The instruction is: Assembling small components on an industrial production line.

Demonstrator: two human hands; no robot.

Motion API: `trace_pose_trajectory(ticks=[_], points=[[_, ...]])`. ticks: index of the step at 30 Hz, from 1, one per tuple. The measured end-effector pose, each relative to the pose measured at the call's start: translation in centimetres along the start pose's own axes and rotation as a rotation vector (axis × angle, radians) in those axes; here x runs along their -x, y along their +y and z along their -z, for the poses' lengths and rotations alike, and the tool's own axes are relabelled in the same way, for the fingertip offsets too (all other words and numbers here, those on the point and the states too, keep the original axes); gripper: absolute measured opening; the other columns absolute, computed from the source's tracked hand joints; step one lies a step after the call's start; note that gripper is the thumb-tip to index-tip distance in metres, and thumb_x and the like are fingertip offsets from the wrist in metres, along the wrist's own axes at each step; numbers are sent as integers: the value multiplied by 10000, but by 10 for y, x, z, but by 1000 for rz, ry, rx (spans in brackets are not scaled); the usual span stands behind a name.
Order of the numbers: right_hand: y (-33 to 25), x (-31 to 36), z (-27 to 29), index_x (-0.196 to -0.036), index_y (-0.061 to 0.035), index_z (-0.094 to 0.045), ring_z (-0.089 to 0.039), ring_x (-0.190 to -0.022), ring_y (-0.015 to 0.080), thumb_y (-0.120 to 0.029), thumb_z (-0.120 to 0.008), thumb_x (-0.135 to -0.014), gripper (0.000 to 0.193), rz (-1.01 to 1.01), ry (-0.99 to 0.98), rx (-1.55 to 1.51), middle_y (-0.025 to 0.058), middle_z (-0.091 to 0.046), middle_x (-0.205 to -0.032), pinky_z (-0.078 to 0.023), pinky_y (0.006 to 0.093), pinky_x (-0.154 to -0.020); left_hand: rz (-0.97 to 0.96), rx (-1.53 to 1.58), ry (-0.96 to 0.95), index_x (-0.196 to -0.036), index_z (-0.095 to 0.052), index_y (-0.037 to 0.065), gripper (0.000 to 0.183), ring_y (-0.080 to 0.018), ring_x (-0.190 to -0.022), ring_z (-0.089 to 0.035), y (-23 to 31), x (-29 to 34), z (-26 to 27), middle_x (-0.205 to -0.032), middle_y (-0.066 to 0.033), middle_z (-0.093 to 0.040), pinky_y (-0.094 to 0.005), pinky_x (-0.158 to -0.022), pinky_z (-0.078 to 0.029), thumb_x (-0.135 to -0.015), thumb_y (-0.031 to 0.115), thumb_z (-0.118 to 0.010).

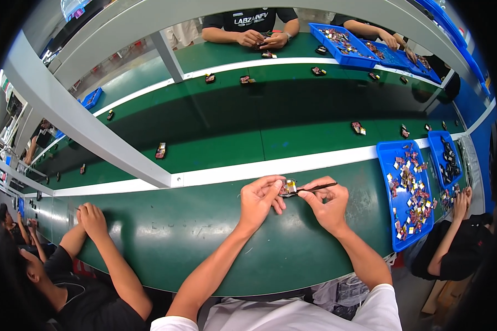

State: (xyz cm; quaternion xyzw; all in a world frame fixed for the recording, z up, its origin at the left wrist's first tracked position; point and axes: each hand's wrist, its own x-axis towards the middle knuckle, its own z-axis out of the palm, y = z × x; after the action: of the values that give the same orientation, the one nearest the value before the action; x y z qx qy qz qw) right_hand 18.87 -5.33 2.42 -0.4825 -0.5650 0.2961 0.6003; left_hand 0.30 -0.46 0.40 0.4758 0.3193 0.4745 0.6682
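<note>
My left hand grips a small electronic part between thumb and fingers. It has a dark rounded casing, with something silvery and yellow inside. My right hand is closed around dark tweezers, held like a pen. Their tip points left and meets the right side of the part, though the exact contact is too small to make out. Both hands are above the green worktop, near the white rail.
To the right are a blue tray of small wired parts and a blue tray of black pieces. Beyond the white rail, a green conveyor belt carries scattered units. A grey post slants at left. Co-workers sit left, right and opposite.
</note>
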Motion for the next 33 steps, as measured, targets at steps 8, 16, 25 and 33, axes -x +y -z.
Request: trace_pose_trajectory(ticks=[8,16,25,33], points=[[1,2,0,-912,21,-719,-408,-495,-30,54,-807,-821,131,49,-15,73,41,-746,-795,-284,178,-450,-13,-12,3,-1168,-671,-96,253,-158,-590,-666,-2,0,1,-837,-132,-705,-259,-485,-537,-1036,107,-596],[4,4,-2,-898,16,-735,-419,-489,-28,30,-821,-819,118,22,8,43,39,-755,-814,-277,182,-446,-30,-3,3,-1162,-677,-105,276,-171,-588,-677,-5,0,1,-837,-153,-705,-258,-473,-543,-1034,130,-609],[0,3,-1,-914,10,-725,-419,-492,-32,34,-821,-818,138,111,-23,141,17,-728,-756,-280,178,-451,-12,14,15,-1145,-679,-97,248,-159,-579,-666,-4,0,1,-801,-124,-699,-262,-481,-534,-1034,108,-594],[-1,2,0,-938,10,-700,-436,-500,-21,32,-817,-824,164,-15,-10,41,-3,-672,-716,-289,174,-459,-4,8,23,-1121,-688,-97,236,-152,-560,-658,-5,0,0,-759,-116,-693,-260,-474,-526,-1031,99,-593]])
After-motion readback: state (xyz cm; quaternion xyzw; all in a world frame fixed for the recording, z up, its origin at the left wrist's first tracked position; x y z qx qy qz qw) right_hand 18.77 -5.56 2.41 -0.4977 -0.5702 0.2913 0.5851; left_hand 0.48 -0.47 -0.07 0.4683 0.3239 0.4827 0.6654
